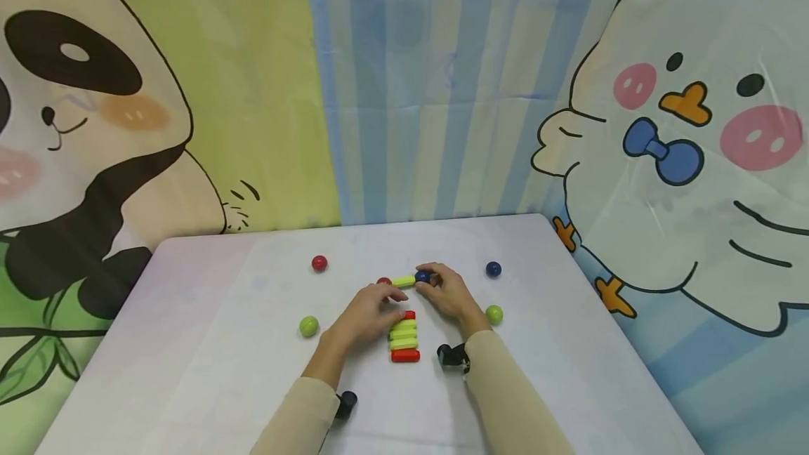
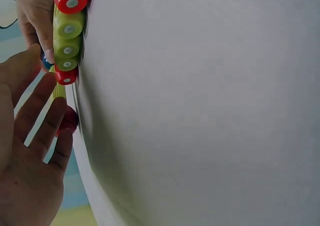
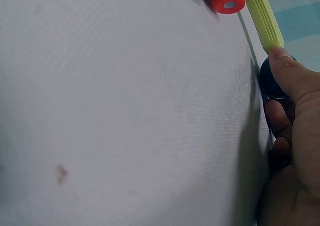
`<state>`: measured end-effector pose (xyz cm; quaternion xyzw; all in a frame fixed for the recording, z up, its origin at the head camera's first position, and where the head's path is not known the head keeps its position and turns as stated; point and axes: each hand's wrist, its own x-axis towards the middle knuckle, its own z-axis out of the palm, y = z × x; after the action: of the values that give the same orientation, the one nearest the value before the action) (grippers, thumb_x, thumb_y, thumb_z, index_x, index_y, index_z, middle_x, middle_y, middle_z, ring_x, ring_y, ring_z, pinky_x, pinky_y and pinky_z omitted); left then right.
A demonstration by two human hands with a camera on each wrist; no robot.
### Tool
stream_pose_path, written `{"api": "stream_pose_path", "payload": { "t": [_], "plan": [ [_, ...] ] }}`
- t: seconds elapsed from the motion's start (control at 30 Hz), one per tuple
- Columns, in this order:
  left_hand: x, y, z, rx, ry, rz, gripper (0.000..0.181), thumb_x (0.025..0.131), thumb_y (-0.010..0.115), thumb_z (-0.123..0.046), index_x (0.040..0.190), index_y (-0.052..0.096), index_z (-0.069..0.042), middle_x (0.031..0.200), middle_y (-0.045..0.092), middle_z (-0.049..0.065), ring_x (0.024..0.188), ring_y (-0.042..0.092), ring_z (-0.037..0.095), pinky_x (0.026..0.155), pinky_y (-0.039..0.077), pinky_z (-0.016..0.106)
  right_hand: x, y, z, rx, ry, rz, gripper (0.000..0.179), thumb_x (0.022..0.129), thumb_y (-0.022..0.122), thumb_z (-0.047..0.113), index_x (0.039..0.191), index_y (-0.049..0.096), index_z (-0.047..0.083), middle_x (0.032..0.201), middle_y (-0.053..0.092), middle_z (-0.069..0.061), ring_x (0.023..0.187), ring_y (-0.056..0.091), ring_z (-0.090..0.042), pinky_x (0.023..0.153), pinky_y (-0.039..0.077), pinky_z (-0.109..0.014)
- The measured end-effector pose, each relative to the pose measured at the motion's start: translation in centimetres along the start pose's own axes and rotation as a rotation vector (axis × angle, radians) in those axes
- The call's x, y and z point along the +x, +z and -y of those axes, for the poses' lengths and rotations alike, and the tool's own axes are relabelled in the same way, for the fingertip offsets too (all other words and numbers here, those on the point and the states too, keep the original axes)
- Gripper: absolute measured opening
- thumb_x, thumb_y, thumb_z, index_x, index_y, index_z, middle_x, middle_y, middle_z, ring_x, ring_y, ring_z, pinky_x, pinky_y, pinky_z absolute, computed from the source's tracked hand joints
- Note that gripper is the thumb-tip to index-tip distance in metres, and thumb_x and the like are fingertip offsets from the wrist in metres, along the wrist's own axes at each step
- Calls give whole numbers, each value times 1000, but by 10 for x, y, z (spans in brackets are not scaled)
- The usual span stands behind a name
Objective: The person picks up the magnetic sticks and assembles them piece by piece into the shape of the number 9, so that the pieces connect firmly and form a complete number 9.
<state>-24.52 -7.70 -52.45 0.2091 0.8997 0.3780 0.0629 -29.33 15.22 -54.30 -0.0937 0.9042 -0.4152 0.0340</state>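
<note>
My right hand (image 1: 450,293) grips a dark blue ball (image 1: 423,277), and its thumb lies over the joint with a yellow-green magnetic rod (image 3: 266,21). The rod's other end meets a red ball (image 1: 383,281), partly hidden behind my left hand (image 1: 366,311). In the left wrist view, the left fingers (image 2: 42,118) are spread and rather straight, with fingertips close to the far red rod (image 2: 66,76); I cannot tell if they touch it. A row of rods lies side by side: several yellow-green rods (image 1: 404,334) between that one and a near red rod (image 1: 405,355).
Loose balls lie on the white table (image 1: 208,371): a red ball (image 1: 319,263) and a green ball (image 1: 309,326) on the left, a blue ball (image 1: 494,269) and a green ball (image 1: 494,314) on the right. A cartoon-printed curtain (image 1: 417,90) hangs behind the table.
</note>
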Motion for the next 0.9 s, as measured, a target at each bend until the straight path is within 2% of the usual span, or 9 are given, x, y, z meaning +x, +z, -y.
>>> {"api": "stream_pose_path", "payload": {
  "t": [0.13, 0.33, 0.57, 0.77, 0.9],
  "plan": [
    [1, 2, -2, 44, -28, 35, 18, 97, 72, -30, 115, 74, -27, 115, 67, -8, 109, 58, 17, 101, 50, 44, 0, 1, 0, -3, 2, 13, 43, 99, 70, 31, 140, 61, 25, 114, 61, -3, 102, 55, -21, 93, 46, -44],
    [7, 5, -5, 94, 20, 84, 12, 97, 72, -29, 108, 77, -28, 103, 70, -15, 99, 60, 10, 95, 52, 38, 0, 0, -1, -10, -1, -7, 42, 98, 71, 30, 139, 62, 25, 112, 61, -3, 100, 55, -21, 92, 46, -44],
    [14, 2, -8, 98, -16, 118, 11, 97, 72, -28, 107, 77, -27, 97, 69, -12, 91, 60, 11, 87, 54, 34, 2, 1, 1, -2, 4, -2, 42, 98, 71, 32, 139, 62, 26, 114, 62, -2, 101, 55, -21, 93, 47, -43],
    [18, -1, -14, 145, -37, 125, 11, 97, 72, -24, 107, 78, -23, 97, 71, -10, 91, 61, 11, 90, 55, 35, 4, 1, 2, -5, 4, -2, 42, 99, 70, 34, 139, 62, 26, 113, 62, -2, 101, 55, -21, 93, 47, -43],
    [20, 1, -19, 131, -66, 170, 16, 97, 70, -20, 111, 79, -19, 102, 72, -7, 93, 60, 14, 90, 55, 35, 3, 0, -1, -17, 19, -8, 42, 98, 71, 33, 138, 62, 26, 111, 61, -2, 100, 55, -21, 92, 47, -43]
  ]
}}
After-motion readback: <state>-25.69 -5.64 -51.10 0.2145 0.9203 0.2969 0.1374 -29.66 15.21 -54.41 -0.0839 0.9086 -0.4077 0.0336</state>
